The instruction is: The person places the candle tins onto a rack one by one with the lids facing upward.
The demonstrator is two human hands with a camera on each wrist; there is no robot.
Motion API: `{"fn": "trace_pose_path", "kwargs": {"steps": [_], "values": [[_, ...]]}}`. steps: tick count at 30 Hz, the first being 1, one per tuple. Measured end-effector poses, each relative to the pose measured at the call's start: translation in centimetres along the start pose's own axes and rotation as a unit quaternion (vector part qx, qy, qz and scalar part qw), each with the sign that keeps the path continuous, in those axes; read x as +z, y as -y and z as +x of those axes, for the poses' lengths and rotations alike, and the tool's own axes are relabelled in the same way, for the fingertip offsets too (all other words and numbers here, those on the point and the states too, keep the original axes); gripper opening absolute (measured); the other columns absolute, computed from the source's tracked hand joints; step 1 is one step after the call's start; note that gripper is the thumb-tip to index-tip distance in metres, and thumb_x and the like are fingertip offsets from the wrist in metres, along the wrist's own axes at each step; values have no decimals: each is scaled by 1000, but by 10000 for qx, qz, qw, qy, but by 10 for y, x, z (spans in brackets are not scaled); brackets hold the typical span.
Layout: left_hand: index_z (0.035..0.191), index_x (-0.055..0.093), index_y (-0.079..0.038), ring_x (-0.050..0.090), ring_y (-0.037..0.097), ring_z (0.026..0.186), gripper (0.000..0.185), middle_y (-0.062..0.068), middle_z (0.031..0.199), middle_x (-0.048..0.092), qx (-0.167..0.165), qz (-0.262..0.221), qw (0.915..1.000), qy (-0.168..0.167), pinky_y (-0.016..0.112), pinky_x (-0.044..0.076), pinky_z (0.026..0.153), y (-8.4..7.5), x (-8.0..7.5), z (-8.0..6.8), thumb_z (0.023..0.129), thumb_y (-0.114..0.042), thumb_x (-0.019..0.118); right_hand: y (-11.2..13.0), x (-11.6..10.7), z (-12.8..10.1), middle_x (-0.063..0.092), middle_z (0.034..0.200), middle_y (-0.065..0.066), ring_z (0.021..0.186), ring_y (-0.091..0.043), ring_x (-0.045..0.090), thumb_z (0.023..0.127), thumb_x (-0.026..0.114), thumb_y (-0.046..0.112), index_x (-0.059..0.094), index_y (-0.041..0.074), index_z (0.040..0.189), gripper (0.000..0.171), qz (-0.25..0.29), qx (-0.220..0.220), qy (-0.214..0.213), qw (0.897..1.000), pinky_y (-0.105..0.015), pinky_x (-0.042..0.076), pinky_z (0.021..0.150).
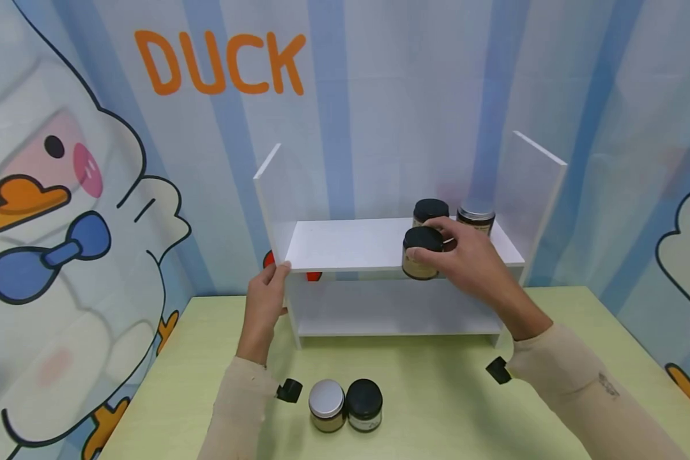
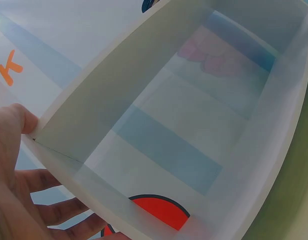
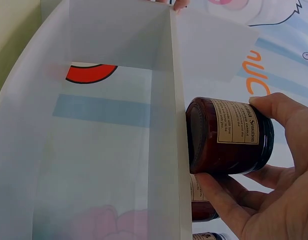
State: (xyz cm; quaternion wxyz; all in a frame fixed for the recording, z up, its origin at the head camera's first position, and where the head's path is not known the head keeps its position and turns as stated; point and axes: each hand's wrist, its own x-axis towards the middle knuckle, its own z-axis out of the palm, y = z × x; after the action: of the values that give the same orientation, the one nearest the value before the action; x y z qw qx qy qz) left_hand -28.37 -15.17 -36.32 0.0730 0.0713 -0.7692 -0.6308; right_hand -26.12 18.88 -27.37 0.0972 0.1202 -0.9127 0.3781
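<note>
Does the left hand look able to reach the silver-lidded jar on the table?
Probably yes: the left hand holds the white shelf and would have to let go, but nothing visible blocks its way to the silver-lidded jar.

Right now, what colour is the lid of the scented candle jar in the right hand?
The lid is black, clearest in the head view.

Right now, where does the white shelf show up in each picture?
Head: the white shelf stands just right of centre.
Left wrist: the white shelf slants across most of it.
Right wrist: the white shelf fills the left and middle.
Shared landmark: the red patch seen through the shelf.
</note>
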Motion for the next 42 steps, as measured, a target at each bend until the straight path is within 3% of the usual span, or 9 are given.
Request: {"fn": "trace_pose_path", "kwargs": {"steps": [12,24,42], "values": [[155,43,-20,45,30,137,71,5,156,43,-62,24,10000,-29,58,50,98,0,0,0,98,-62,51,4,1,6,63,125,-17,114,-32,61,87,69,63,54,18,145,75,-277,-104,50,9995,-47,55,85],[152,48,-20,49,31,132,67,6,150,49,-5,81,9999,-73,57,52,96,0,1,-1,99,-61,50,10,-2,17,56,138,-20,122,-36,56,88,68,61,53,17,146,74,-520,-86,291,9982,-52,51,94],[153,47,-20,50,30,130,68,6,149,50,2,-28,10000,-51,58,52,97,1,1,1,99,-61,51,20,0,27,52,145,-20,130,-38,51,88,68,58,51,16,147,74,-564,126,455,9973,-56,48,100]]}}
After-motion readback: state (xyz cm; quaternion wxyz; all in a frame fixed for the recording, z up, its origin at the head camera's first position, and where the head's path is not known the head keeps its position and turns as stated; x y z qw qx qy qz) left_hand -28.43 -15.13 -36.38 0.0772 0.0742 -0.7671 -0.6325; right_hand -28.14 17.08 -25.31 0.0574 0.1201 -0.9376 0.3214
